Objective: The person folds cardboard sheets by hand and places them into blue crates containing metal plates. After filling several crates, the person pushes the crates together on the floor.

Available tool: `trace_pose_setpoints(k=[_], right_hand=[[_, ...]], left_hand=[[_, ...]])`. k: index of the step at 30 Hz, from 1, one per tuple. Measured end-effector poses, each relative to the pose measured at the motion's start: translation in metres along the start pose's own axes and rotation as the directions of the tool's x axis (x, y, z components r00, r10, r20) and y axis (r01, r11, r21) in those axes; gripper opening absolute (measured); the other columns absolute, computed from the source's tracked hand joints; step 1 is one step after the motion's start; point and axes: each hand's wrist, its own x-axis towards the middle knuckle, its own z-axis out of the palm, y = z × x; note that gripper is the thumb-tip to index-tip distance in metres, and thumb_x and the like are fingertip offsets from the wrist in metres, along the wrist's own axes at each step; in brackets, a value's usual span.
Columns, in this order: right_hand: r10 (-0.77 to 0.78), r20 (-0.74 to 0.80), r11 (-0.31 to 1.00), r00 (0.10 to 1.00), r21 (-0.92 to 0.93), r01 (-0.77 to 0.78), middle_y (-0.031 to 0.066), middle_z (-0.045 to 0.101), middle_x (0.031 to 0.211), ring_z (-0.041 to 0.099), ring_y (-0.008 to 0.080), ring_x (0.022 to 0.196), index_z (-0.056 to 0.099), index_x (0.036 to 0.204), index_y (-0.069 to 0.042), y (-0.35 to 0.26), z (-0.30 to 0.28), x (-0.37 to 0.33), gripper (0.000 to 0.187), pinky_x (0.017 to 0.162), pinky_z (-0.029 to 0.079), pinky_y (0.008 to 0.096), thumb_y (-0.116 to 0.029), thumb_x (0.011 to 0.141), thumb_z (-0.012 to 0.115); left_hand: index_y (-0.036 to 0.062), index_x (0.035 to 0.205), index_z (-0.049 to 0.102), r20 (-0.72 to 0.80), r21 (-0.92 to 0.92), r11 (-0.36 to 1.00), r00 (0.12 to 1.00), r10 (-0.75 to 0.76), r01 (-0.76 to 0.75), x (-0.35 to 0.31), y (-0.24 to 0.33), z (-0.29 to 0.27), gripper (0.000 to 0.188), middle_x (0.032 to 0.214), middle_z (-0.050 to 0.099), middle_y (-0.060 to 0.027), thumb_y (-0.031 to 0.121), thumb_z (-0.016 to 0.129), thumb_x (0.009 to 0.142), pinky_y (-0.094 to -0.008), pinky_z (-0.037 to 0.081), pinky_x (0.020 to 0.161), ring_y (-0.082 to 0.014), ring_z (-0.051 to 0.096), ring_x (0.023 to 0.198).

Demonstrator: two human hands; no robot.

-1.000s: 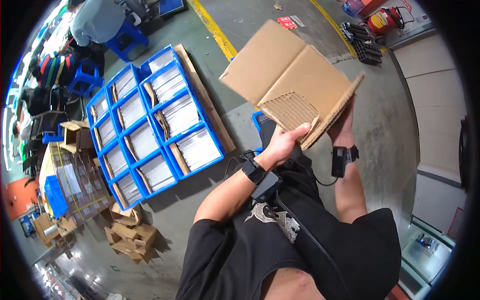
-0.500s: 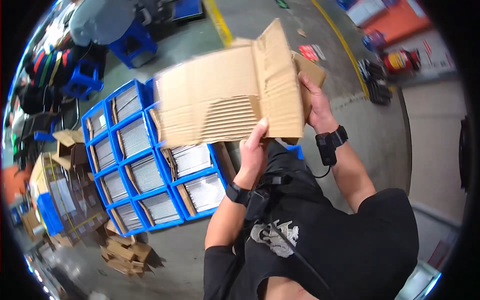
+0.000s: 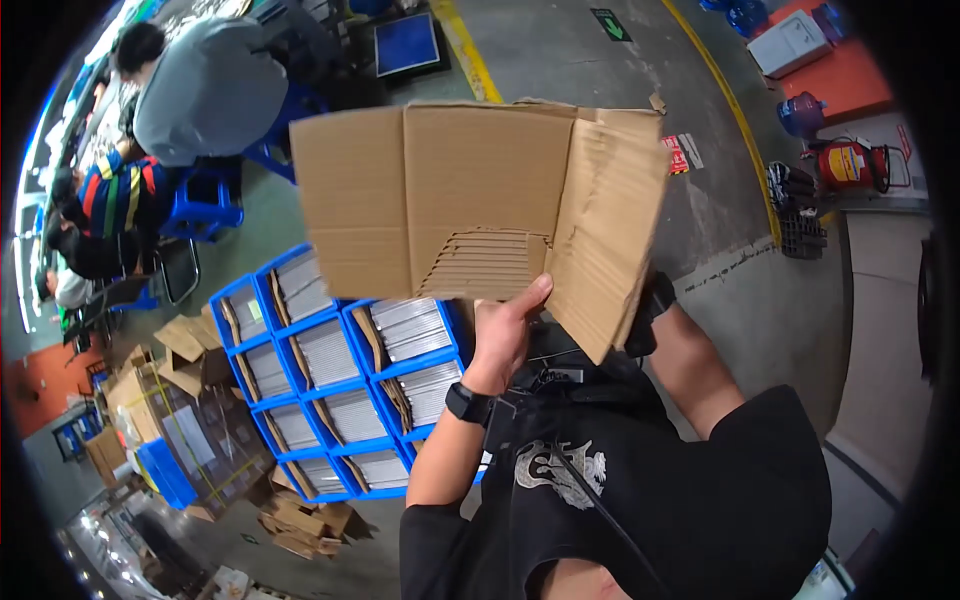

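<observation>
A creased sheet of brown cardboard [image 3: 485,185] is held up in front of me, its right flap folded toward me. Near its lower edge the surface layer is torn away and bare corrugation shows. My left hand [image 3: 502,335] is closed on the bottom edge, thumb on the near face, the other fingers mostly hidden behind. The cardboard covers my right hand; only the forearm and a dark wrist strap come out beside the right flap. Below and to the left, blue bins [image 3: 335,330] stand in rows, filled with thin grey-white sheets and strips of brown cardboard.
Opened cartons [image 3: 185,420] and flattened cardboard scraps [image 3: 305,525] lie at the lower left. People sit on blue stools [image 3: 200,205] at the upper left. A fire extinguisher [image 3: 852,165] stands at the right, near a black crate [image 3: 800,235]. Yellow lines [image 3: 468,55] mark the floor.
The cardboard has been turned and opened out, showing another panel on its left. My right hand has gone from its right edge to behind it. The view has shifted.
</observation>
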Motion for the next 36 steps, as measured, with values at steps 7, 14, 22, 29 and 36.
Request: trace_pose_setpoints(k=[7,14,22,29,36], right_hand=[[-0.019,0.191,0.994,0.981,0.106,-0.002,0.0054,0.056,0.107,0.052,0.012,0.097,0.048,0.119,-0.002,-0.08,0.018,0.04,0.048,0.083,0.045,0.0307,-0.038,0.087,0.055],[0.229,0.21,0.967,0.951,-0.159,-0.197,0.0066,0.059,0.103,0.055,0.0129,0.093,0.051,0.113,0.0,-0.161,-0.047,0.077,0.055,0.08,0.046,0.0307,-0.035,0.075,0.07],[0.213,0.051,0.859,0.976,-0.485,-0.162,0.0099,0.06,0.105,0.056,0.016,0.095,0.053,0.115,0.002,-0.168,-0.049,0.18,0.047,0.084,0.046,0.0294,-0.002,0.071,0.069],[0.016,-0.176,0.939,0.984,-0.335,-0.075,0.0097,0.062,0.103,0.058,0.0164,0.091,0.055,0.111,0.004,-0.182,-0.062,0.263,0.042,0.083,0.046,0.0295,0.002,0.071,0.066],[0.106,0.034,0.902,0.994,-0.424,-0.082,0.0112,0.061,0.103,0.06,0.0192,0.091,0.054,0.112,0.005,-0.182,-0.026,0.365,0.04,0.083,0.047,0.0305,-0.002,0.073,0.062]], left_hand=[[-0.0056,0.104,0.056,0.053,0.108,0.993,0.998,-0.046,0.04,0.064,0.036,0.041,0.035,0.098,0.061,-0.0093,-0.002,0.069,0.072,-0.029,0.049,0.075,-0.0169,0.06,0.086],[-0.005,0.098,0.058,0.26,0.58,0.776,0.959,0.109,-0.246,0.128,0.117,0.054,0.037,0.083,0.064,-0.0101,-0.01,0.067,0.063,-0.0304,0.052,0.064,-0.0174,0.062,0.075],[-0.0017,0.096,0.056,0.273,0.539,0.837,0.96,-0.069,-0.094,0.249,0.164,0.07,0.037,0.077,0.061,-0.0076,-0.01,0.062,0.06,-0.0285,0.05,0.06,-0.017,0.059,0.064],[0.0027,0.106,0.054,0.578,0.64,0.123,0.581,0.573,-0.758,0.297,0.222,0.134,0.04,0.09,0.061,-0.0093,0.008,0.067,0.068,-0.0342,0.045,0.082,-0.0213,0.057,0.087],[0.0076,0.094,0.057,0.936,0.352,-0.751,0.219,0.276,-0.558,0.328,0.252,0.145,0.034,0.084,0.058,-0.0074,0.03,0.068,0.071,-0.0316,0.047,0.077,-0.0217,0.057,0.084]])
